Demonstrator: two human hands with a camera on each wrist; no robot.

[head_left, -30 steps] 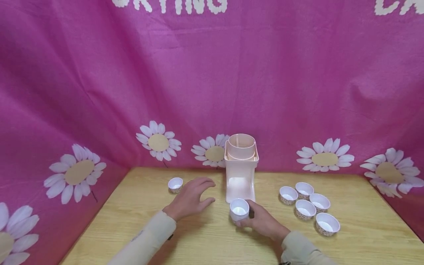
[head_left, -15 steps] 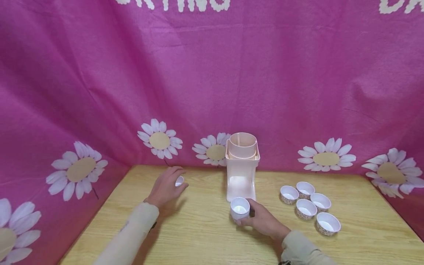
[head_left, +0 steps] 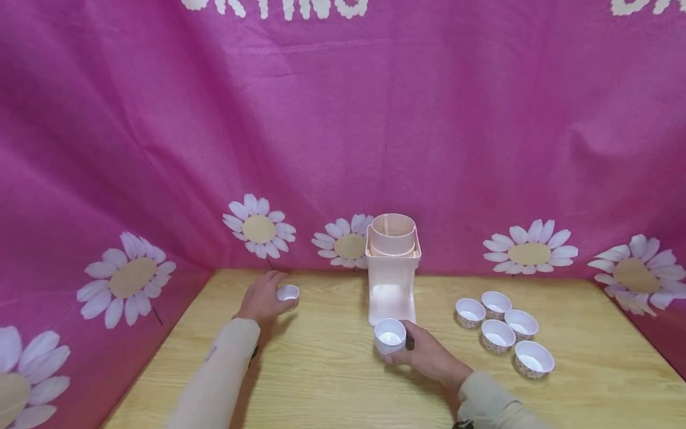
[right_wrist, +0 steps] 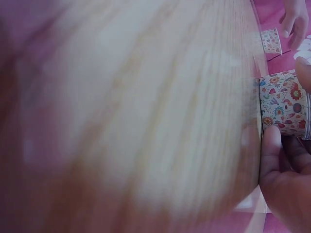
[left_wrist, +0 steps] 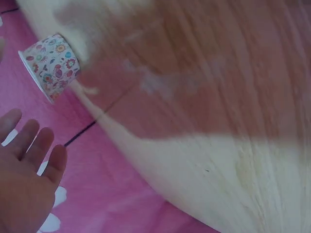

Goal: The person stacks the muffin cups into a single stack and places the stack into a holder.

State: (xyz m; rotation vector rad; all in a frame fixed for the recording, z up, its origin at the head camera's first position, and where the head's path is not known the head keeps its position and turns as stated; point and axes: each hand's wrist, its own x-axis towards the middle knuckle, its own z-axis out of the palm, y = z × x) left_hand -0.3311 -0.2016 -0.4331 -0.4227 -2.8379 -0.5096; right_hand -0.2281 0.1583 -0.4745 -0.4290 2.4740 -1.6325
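Pink and tall, the stand (head_left: 391,273) rises from the wooden table (head_left: 332,369) as our landmark. Directly in front of its foot, the held cup (head_left: 389,338) rests upright; our right hand (head_left: 430,358) pinches it, thumb on the near side, fingers opposite. A doubled rim in the right wrist view suggests that more than one cup is nested here. Well to the left of the stand, the lone cup (head_left: 288,293) sits upright beside our left hand (head_left: 262,299), whose fingers are slightly spread and pinch nothing; the left wrist view shows a gap between fingertips and printed wall. To the right of the stand, five cups (head_left: 498,335) cluster with mouths upward.

We judge the step to be taking hold of the lone cup. For a clean grasp, we should set thumb and fingers on opposite sides below the rim, squeeze lightly, since the wall looks like paper and may buckle, and lift straight. Our right hand should meanwhile keep the held cup vertical, clear of the stand.
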